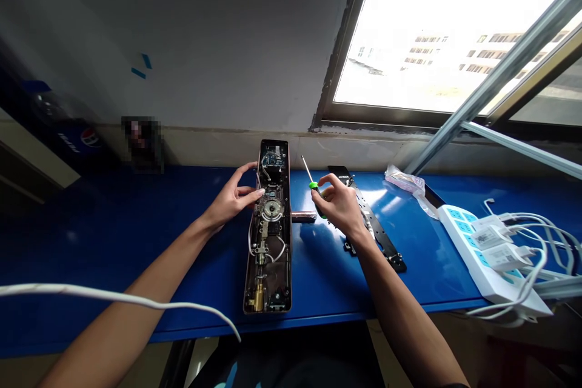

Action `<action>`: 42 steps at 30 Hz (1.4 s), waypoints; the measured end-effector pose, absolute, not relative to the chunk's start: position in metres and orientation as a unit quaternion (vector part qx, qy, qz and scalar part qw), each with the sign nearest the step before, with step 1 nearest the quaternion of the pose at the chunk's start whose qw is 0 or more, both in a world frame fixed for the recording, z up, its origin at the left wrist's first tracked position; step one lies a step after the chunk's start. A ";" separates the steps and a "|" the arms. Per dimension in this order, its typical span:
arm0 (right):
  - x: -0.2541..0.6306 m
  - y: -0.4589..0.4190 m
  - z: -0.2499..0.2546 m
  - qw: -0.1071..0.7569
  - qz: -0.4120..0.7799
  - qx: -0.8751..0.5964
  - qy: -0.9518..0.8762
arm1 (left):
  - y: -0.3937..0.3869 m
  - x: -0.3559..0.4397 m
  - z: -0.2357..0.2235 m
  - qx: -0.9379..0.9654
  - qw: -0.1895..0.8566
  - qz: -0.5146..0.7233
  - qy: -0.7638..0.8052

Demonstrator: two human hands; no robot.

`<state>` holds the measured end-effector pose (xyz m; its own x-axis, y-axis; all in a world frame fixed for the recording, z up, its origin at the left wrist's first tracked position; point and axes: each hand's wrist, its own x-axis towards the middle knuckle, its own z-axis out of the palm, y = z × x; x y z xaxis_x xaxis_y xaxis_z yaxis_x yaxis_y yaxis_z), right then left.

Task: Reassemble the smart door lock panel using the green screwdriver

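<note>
An opened electronic door lock (268, 236) lies lengthwise before me, its inside facing up. Inside it show a circuit board, white wires, a round metal disc and a brass cylinder. A handle (304, 216) sticks out from its right side. My left hand (234, 199) grips the lock's left edge, thumb over the rim; some fingertips are hidden behind the casing. To the right of the lock, my right hand (339, 203) holds a green and black screwdriver (313, 185), its shaft pointing up and left, apart from the lock. Beyond that hand lies a black mounting plate (382, 233).
On the blue table (182, 260), a white power strip (477, 254) with plugged-in chargers and cables stands at right, near a plastic bag (411, 187). A white cable (113, 296) crosses over my left forearm. A Pepsi bottle (73, 133) stands at far left; metal bars (491, 73) cross before the window.
</note>
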<state>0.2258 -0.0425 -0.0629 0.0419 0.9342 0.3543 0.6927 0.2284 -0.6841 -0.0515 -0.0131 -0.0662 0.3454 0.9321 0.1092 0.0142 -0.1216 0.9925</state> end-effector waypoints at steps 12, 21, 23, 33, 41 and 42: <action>0.225 -0.043 -0.060 0.433 0.152 -0.585 -0.669 | -0.021 -0.045 -0.065 0.646 0.530 0.373 0.403; 0.225 -0.042 -0.061 0.435 0.152 -0.583 -0.669 | -0.043 -0.027 -0.061 0.657 0.554 0.336 0.385; 0.226 -0.043 -0.060 0.433 0.156 -0.582 -0.670 | -0.045 -0.026 -0.062 0.670 0.555 0.333 0.365; 0.236 -0.049 -0.042 0.449 0.164 -0.593 -0.647 | -0.054 -0.021 -0.066 0.697 0.546 0.325 0.332; 0.245 -0.044 -0.037 0.457 0.170 -0.583 -0.650 | -0.046 -0.018 -0.048 0.717 0.370 0.393 0.441; 0.246 -0.043 -0.036 0.457 0.166 -0.583 -0.651 | -0.042 -0.017 -0.043 0.725 0.275 0.431 0.462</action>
